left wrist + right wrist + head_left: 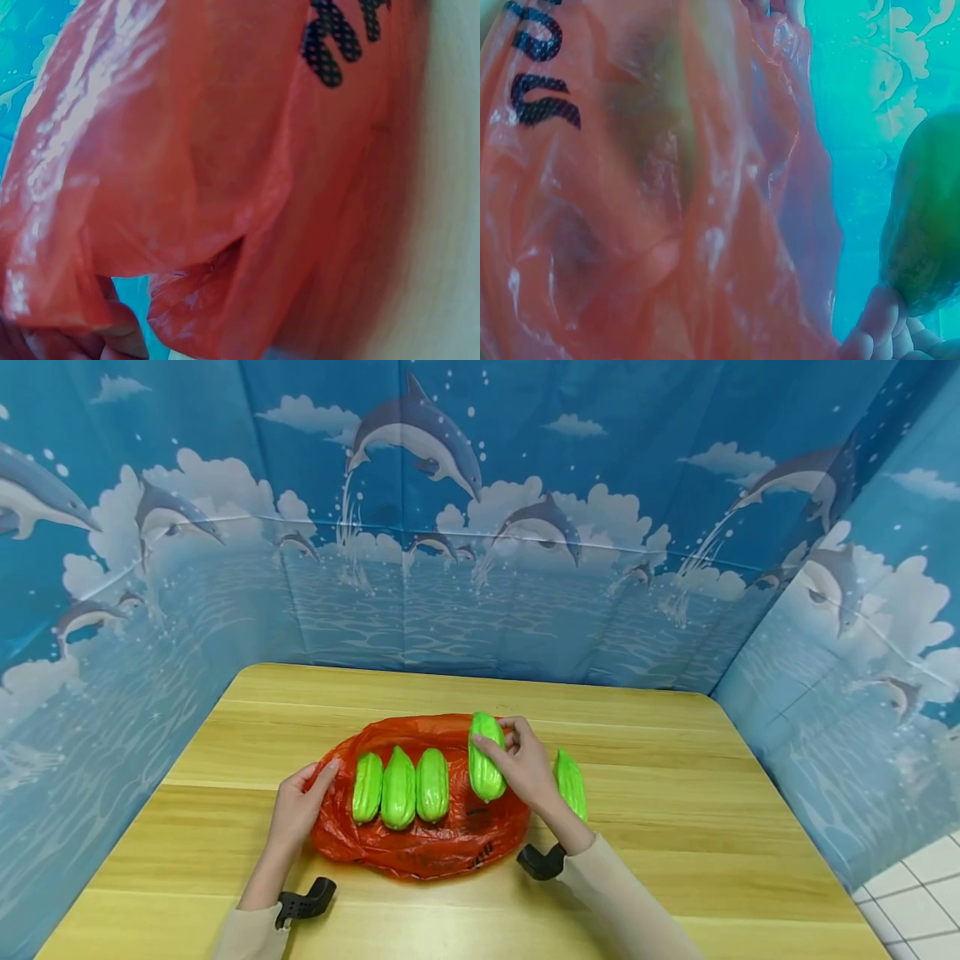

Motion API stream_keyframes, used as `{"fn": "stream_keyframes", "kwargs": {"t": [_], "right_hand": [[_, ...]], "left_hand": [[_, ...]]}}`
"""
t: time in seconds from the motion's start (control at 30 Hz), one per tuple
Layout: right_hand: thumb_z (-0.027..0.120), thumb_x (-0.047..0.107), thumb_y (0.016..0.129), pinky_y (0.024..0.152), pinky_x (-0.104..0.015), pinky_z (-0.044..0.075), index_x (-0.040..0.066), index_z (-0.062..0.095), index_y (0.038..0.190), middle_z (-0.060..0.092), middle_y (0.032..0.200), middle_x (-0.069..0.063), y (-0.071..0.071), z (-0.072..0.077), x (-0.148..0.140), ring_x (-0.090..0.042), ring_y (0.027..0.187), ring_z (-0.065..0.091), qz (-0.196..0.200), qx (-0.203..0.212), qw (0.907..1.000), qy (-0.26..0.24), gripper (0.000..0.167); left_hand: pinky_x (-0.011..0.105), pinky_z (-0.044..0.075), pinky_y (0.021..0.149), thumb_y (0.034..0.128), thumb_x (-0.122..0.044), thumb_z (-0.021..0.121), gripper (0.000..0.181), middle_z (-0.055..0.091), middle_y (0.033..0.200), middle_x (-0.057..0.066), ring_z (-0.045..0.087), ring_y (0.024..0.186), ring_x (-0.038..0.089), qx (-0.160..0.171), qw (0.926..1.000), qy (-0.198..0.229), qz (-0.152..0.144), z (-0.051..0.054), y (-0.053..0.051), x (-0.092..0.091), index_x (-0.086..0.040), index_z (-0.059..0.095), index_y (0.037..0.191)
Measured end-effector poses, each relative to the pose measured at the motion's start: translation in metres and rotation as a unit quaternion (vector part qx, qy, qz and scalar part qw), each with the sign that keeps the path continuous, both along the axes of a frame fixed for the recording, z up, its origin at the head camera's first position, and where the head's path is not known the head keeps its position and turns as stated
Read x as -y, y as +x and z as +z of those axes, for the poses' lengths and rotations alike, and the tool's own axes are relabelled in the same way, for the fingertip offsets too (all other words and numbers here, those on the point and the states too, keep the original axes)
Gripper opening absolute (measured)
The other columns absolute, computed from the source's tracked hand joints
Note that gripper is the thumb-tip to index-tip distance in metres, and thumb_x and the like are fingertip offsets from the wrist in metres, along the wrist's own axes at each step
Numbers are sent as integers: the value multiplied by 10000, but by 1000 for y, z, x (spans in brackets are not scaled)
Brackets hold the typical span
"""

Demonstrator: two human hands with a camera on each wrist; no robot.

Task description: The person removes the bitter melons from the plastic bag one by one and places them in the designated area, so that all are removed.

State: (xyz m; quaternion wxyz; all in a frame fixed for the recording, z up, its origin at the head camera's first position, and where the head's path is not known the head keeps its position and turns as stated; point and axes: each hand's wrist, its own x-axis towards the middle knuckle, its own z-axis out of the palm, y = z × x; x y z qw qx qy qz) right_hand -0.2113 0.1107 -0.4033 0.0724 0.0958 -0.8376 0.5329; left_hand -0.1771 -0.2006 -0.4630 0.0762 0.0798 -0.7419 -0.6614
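A red plastic bag (450, 852) lies spread on the table, its mouth held wide. Inside it, three oblong, ridged, bright green fruits (398, 789) lie side by side, at the left. My left hand (296, 806) pinches the bag's left rim between thumb and fingers; the left wrist view shows those fingers (124, 334) at the plastic. Over the right part of the bag, my right hand (525, 768) grips another green fruit (486, 760), thumb on its near side. The right wrist view shows this fruit (926, 217) above the fingertips (881, 319).
One more green fruit (572, 785) lies on the wooden table (675, 827) to the right of the bag, partly behind my right forearm. A blue dolphin-print curtain (480, 610) stands along the table's back and sides. Black wrist straps (303, 906) sit on both wrists.
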Motion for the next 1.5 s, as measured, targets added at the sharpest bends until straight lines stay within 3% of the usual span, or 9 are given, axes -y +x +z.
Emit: {"fn": "stream_keyframes", "kwargs": {"t": [0.77, 1.3, 1.43, 1.5], "right_hand": [[667, 383, 887, 518, -308, 459, 68, 480, 1253, 546, 814, -89, -2, 2, -20, -187, 592, 524, -202, 330, 9985, -383, 518], [666, 386, 884, 541, -297, 467, 75, 520, 1197, 554, 821, -106, -1, 5, -33, -200, 620, 532, -541, 258, 9978, -272, 465], [666, 352, 894, 553, -282, 451, 57, 519, 1214, 558, 812, -90, 0, 9, -36, -177, 619, 523, -572, 379, 9972, -297, 459], [656, 302, 907, 559, -275, 451, 25, 512, 1215, 560, 808, -86, 6, 18, -34, -165, 618, 521, -565, 416, 9971, -296, 438]], "left_hand": [[254, 468, 563, 901, -467, 608, 487, 535, 706, 62, 529, 647, 158, 135, 9999, -28, 9, -1, 0, -1, 19, 589, 895], [257, 464, 544, 898, -471, 612, 492, 532, 693, 60, 527, 629, 155, 139, 9999, 35, 1, -1, 0, -2, 19, 582, 862], [253, 462, 551, 900, -469, 610, 487, 529, 693, 56, 522, 638, 153, 140, 9999, 2, 11, -2, 0, -1, 16, 586, 870], [251, 463, 558, 903, -468, 606, 480, 532, 697, 55, 524, 643, 152, 144, 9999, -20, 1, -2, 0, -1, 12, 593, 887]]}}
